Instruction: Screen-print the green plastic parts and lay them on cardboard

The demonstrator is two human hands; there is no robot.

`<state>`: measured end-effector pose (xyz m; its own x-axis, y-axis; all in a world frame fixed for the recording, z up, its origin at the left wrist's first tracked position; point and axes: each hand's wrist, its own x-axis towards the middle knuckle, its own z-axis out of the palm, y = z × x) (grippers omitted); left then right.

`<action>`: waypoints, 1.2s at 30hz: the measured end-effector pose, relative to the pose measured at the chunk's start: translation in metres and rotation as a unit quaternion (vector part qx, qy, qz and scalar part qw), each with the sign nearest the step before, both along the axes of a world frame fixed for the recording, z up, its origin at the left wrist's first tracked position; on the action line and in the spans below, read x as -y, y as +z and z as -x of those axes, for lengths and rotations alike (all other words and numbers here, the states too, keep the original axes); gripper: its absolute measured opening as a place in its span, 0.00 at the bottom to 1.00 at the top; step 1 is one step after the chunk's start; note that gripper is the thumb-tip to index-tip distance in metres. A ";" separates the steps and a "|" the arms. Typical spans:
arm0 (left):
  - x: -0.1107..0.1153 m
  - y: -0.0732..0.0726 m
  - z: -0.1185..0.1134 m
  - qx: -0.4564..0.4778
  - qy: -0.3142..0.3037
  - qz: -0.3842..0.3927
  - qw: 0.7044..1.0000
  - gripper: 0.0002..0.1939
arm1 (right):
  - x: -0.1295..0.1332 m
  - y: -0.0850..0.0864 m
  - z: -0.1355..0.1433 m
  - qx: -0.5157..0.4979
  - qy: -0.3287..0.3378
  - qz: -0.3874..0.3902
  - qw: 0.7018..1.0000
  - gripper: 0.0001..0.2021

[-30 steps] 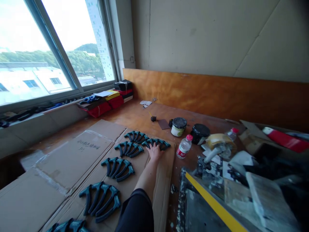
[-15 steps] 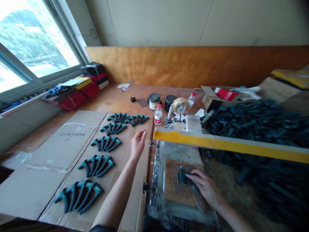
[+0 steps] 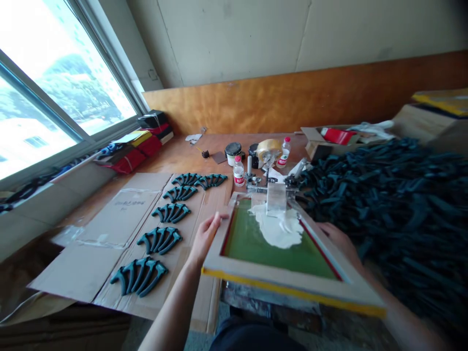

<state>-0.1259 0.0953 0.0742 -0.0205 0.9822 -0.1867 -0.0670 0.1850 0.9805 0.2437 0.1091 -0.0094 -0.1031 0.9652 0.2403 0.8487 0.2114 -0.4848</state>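
A screen frame (image 3: 288, 287) with green mesh and yellow tape on its front edge lies lowered over the work plate, tilted slightly. White paste (image 3: 280, 229) is spread on the mesh below a metal block (image 3: 276, 197). My left hand (image 3: 207, 235) is beside the frame's left edge, fingers pressed together; whether they grip anything is hidden. Along the right edge lies my right hand (image 3: 338, 239), its fingers mostly hidden by the frame. To the left, fans of dark green curved parts (image 3: 141, 277) stand in a row on cardboard (image 3: 98, 229).
A large heap of dark green parts (image 3: 402, 204) covers the right side. Behind the frame stand bottles (image 3: 239, 171), jars (image 3: 233, 152) and a tape roll (image 3: 269, 148). An open carton (image 3: 314, 139) is at the back right, red boxes (image 3: 137, 155) by the window.
The frame has swung down from its raised position and now covers the wooden plate. My right hand has moved up from the plate to the frame's right side. The view has shifted slightly.
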 end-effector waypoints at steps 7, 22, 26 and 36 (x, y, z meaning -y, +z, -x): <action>0.029 -0.121 0.003 -0.142 0.000 0.059 0.988 0.39 | -0.034 0.033 0.064 0.086 0.100 -0.086 0.988 0.26; 0.028 -0.137 0.003 -0.252 -0.028 0.051 0.966 0.27 | 0.029 0.001 0.099 0.189 0.194 -0.050 0.961 0.10; 0.028 -0.139 0.003 -0.252 -0.031 0.047 0.966 0.27 | 0.044 0.004 0.084 0.145 0.345 -0.041 0.926 0.12; 0.027 -0.147 0.004 -0.195 -0.011 0.051 0.979 0.28 | 0.042 0.007 0.081 0.083 0.313 -0.073 0.943 0.13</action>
<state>-0.1301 0.0687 -0.0725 -0.0886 0.9598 -0.2661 0.3136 0.2805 0.9072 0.1627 0.0673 -0.0024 -0.6896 0.6605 0.2969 0.5968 0.7506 -0.2835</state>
